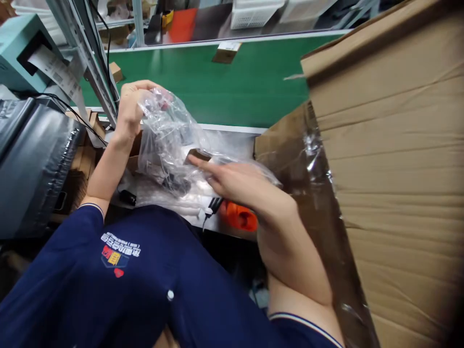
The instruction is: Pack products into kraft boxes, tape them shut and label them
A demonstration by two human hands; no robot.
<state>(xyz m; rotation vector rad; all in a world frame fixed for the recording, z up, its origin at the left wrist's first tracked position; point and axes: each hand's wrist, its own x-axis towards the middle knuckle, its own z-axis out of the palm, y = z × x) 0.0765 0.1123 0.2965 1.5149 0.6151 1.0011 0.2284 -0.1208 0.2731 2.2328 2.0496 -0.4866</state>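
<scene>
My left hand (131, 107) is raised at the near edge of the green belt, its fingers closed on the top of a crumpled clear plastic bag (159, 133). The bag hangs down and stretches right, past my right hand (232, 180). My right index finger is stretched across the front of a small brown cardboard box (198, 154). The other right fingers are partly hidden, and the plastic blurs the box's outline. Beneath the hands lie white plastic-wrapped packs (163, 199). A black cable end (214, 205) and an orange roll (239, 216) are under my right wrist.
A green conveyor belt (261, 82) runs across the back, carrying a small labelled box (226, 52). A tall cardboard carton (391, 169) walls off the right. At left are a metal post (92, 53), a label printer (27, 53) and grey plastic mailers (32, 159).
</scene>
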